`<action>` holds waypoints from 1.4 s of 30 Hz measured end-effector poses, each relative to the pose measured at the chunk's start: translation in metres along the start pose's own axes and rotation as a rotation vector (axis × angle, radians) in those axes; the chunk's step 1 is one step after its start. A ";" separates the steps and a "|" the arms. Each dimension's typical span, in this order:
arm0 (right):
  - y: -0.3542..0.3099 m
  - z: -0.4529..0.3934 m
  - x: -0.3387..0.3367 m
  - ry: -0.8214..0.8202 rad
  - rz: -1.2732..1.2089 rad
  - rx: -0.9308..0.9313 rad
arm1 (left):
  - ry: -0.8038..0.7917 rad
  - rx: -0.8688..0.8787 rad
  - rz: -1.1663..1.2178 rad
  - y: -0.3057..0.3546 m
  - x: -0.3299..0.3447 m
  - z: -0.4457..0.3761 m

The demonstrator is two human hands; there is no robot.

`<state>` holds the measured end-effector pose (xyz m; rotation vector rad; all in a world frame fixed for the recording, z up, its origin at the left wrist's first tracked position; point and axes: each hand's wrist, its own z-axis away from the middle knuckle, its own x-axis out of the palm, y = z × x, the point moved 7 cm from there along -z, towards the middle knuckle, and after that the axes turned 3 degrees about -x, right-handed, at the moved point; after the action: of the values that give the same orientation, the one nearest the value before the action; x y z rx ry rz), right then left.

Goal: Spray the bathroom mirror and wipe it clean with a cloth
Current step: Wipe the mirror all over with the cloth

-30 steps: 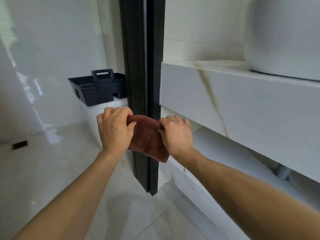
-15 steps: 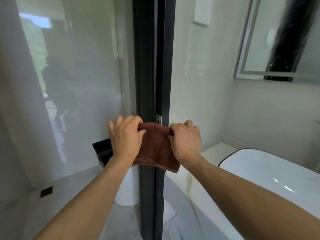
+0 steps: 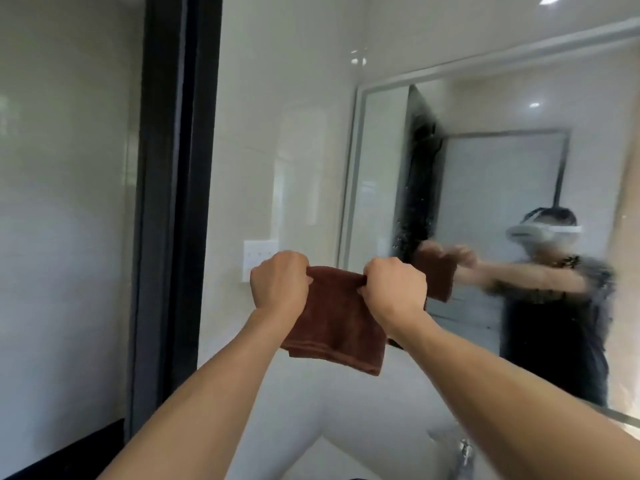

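The brown cloth (image 3: 334, 317) hangs folded in front of the person, gripped along its top edge and drooping freely below, its lower corner sagging to the right. It looks soft, light and limp, likely terry or microfibre, so it will not hold a shape by itself; bunching or folding it into a pad under a flat palm would probably serve better for wiping than the present edge grip. The left hand (image 3: 278, 280) is curled round the cloth's upper left corner, and the right hand (image 3: 394, 289) pinches the upper right corner, the two fists near each other. Just beyond to the right is the mirror (image 3: 485, 168), framed in pale metal, its glass showing specks and streaks. A black door frame (image 3: 173, 202) stands left.
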<state>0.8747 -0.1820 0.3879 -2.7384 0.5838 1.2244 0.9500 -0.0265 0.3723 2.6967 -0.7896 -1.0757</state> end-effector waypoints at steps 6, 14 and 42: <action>0.100 -0.042 -0.024 0.086 0.143 0.176 | -0.029 0.104 0.218 0.106 0.046 -0.050; 0.189 -0.087 -0.020 0.200 0.224 0.483 | -0.024 0.326 0.543 0.218 0.104 -0.122; 0.243 -0.189 0.070 0.743 0.137 0.526 | 0.318 0.625 0.897 0.315 0.144 -0.200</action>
<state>0.9589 -0.4711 0.4828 -2.6188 0.9857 -0.0233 1.0396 -0.3830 0.5289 2.2733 -2.2113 -0.1914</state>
